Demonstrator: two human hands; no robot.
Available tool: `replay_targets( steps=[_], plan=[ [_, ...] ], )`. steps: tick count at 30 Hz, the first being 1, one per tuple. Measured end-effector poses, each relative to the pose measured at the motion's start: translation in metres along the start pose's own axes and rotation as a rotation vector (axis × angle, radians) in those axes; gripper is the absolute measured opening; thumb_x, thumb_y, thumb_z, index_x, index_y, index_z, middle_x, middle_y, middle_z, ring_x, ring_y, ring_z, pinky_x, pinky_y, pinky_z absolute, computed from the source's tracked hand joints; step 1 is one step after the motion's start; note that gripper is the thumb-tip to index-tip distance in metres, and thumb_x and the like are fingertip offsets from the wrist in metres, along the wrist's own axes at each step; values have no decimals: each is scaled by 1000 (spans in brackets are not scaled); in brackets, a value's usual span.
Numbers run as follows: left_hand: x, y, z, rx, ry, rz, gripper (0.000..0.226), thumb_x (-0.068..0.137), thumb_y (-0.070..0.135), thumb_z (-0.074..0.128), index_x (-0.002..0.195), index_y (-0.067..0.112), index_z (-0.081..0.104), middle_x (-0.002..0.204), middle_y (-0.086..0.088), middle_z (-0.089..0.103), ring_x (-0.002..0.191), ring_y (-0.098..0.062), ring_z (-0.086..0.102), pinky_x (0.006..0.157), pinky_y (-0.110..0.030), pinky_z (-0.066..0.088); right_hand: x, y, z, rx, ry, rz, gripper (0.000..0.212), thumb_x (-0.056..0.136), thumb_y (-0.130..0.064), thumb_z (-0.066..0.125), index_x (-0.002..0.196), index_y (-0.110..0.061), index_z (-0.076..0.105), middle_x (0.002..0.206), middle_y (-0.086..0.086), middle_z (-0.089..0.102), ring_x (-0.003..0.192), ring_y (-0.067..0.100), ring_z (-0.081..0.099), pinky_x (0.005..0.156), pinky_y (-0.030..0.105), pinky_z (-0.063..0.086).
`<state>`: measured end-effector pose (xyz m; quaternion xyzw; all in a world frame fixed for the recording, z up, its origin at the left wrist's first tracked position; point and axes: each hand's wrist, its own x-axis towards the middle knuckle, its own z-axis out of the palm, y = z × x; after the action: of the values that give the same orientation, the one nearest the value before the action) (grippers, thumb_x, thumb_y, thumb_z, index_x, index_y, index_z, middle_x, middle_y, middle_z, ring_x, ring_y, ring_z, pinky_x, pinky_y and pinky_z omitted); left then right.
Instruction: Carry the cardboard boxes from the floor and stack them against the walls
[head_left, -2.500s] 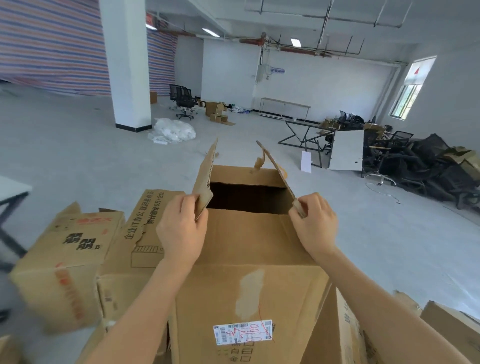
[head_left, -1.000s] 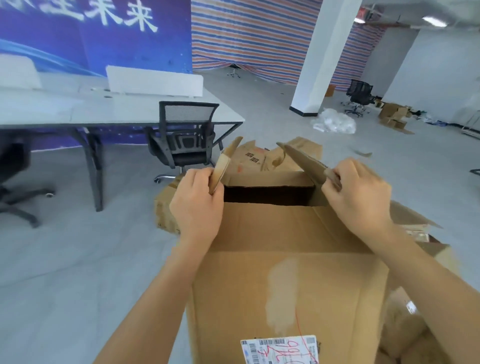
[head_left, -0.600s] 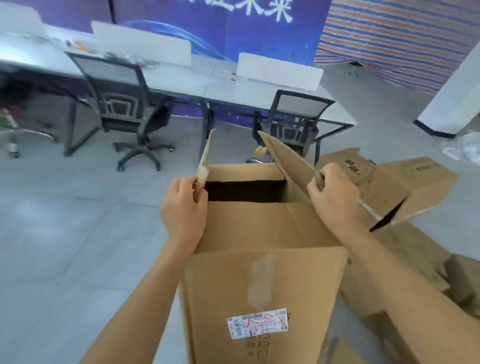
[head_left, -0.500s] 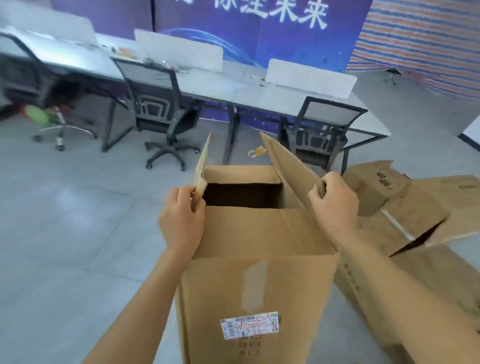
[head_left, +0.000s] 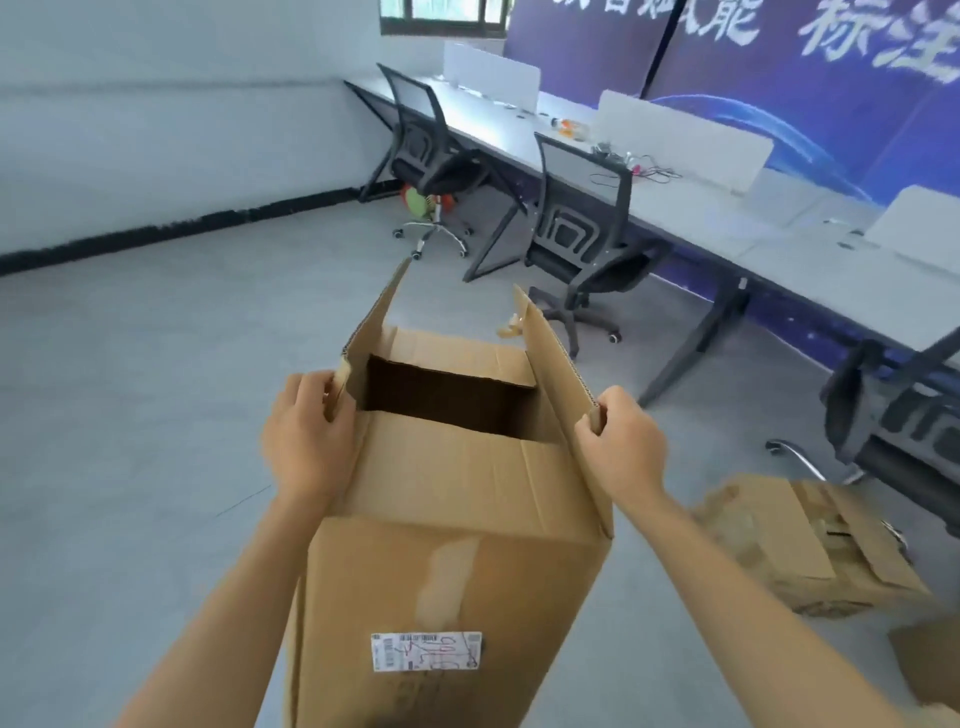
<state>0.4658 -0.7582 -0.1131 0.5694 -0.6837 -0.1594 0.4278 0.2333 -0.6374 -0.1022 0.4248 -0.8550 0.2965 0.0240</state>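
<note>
Above the grey floor (head_left: 130, 415), the open cardboard box (head_left: 457, 561) is held up by its raised side flaps, one pinched in the left hand (head_left: 306, 441) and one in the right hand (head_left: 621, 449), and should be kept level until the white wall (head_left: 156, 145) is reached, lest a flap tear.

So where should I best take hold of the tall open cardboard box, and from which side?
Probably low on the left flap and right flap, near their folds, coming from the near side, one hand each. The cardboard box is tall with an open top, and these flaps stand upright at its sides; the left hand and right hand grip them there.
</note>
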Motion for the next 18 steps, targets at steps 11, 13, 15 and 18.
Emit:
replay_targets(
  steps=[11, 13, 15, 18],
  plan=[
    [11, -37, -34, 173, 294, -142, 13, 91, 2, 53, 95, -6, 62, 92, -21, 62, 81, -38, 59, 68, -26, 25, 61, -68, 68, 136, -110, -433, 21, 82, -3, 59, 72, -11, 42, 65, 3, 44, 53, 15, 35, 45, 19, 18],
    [27, -45, -34, 170, 349, -152, 12, 90, 1, 54, 94, -5, 63, 91, -20, 63, 79, -38, 60, 68, -27, 27, 74, -87, 81, 169, -82, -492, 26, 80, 0, 61, 70, -12, 39, 63, 2, 41, 49, 13, 30, 46, 19, 14],
    [40, -52, -29, 170, 380, -148, 10, 88, 0, 55, 92, -5, 63, 90, -20, 63, 77, -37, 60, 67, -28, 27, 87, -100, 90, 177, -66, -521, 28, 79, 2, 59, 69, -13, 38, 63, 2, 39, 53, 19, 33, 46, 20, 13],
    [71, -69, -16, 161, 429, -159, 8, 86, -2, 56, 90, -4, 64, 88, -19, 63, 74, -35, 60, 66, -29, 29, 124, -122, 117, 192, -58, -529, 26, 80, 3, 56, 71, -12, 38, 64, 5, 40, 57, 24, 35, 48, 26, 18]
  ],
)
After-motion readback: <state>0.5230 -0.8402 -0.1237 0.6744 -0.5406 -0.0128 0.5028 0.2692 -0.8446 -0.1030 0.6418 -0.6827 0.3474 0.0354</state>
